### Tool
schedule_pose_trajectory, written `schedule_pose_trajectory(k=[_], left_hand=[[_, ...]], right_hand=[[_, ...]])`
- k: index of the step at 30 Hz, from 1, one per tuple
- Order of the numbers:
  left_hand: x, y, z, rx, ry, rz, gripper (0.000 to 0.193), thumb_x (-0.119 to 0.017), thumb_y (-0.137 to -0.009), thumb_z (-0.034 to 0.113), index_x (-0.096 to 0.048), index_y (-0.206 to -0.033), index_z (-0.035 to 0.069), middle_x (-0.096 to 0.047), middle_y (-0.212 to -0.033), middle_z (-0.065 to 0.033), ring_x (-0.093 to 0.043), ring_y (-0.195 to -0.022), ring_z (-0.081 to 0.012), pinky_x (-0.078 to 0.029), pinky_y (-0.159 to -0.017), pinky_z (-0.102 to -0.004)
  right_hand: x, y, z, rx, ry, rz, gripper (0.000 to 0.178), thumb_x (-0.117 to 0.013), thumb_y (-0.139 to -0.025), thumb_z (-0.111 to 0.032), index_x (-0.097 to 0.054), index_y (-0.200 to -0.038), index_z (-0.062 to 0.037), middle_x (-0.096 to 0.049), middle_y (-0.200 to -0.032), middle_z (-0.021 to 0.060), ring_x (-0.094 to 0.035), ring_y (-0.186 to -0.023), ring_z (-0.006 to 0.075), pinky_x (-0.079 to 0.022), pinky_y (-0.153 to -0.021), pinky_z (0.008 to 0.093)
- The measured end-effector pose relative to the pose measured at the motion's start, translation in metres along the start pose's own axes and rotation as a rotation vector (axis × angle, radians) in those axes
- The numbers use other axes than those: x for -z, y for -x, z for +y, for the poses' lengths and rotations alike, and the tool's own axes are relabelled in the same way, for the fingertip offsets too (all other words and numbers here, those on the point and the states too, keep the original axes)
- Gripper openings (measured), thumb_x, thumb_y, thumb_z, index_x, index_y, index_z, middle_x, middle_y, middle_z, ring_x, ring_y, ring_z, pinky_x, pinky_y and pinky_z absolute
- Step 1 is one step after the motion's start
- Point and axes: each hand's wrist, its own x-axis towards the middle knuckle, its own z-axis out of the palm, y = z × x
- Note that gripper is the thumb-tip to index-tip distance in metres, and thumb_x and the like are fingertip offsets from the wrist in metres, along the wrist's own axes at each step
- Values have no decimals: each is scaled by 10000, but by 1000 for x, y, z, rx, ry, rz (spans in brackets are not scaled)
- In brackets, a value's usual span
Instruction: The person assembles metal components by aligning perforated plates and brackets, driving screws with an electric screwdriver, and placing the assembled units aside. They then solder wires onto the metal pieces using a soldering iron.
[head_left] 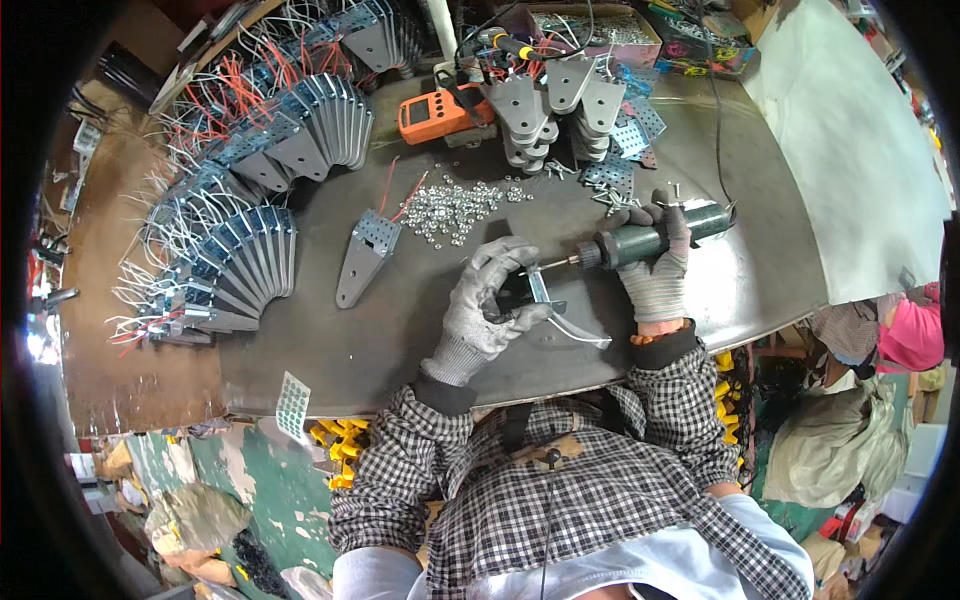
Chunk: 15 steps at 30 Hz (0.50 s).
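Observation:
My left hand [478, 305], in a grey glove, is closed around a small metal bracket assembly [540, 285] with white wires hanging from it. My right hand [655, 265], also gloved, grips a dark green electric screwdriver [640, 243] held sideways. The screwdriver's bit points left and meets the bracket near my left fingertips; whether it sits in a screw I cannot tell. Left of my left hand lies a grey tapered plate [366, 262] with a perforated blue-grey piece and red wires. Beyond my hands is a spread of small shiny nuts [450, 208].
Fanned rows of wired grey plates [250, 260] fill the left side. Far back stand an orange meter [440, 115], stacked grey plates [520, 115] and a box of screws [595, 30]. Loose screws [610, 197] lie near the screwdriver, whose cable [718, 120] runs backward. A dotted sticker sheet [293, 405] hangs at the front edge.

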Motion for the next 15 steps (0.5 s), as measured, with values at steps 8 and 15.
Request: schedule_pose_trajectory(k=[8, 15], left_hand=[[84, -32, -23, 251, -685, 36, 171, -553, -883, -18, -649, -1021, 16, -620, -830, -17, -612, -734, -92, -457, -609, -227], [65, -61, -15, 444, -1300, -311, 60, -614, -838, 125, -639, -870, 82, -678, -822, -96, -679, -768, -252, -529, -682, -403]], right_hand=[[4, -2, -1, -83, -94, -82, 385, -693, -863, -103, -508, -1195, -44, -532, -865, 32, -541, -822, 181, -473, -949, 470], [8, -3, -1, -54, -36, -68, 385, -708, -852, -121, -521, -1179, -45, -537, -870, 29, -541, -824, 180, -464, -957, 461]])
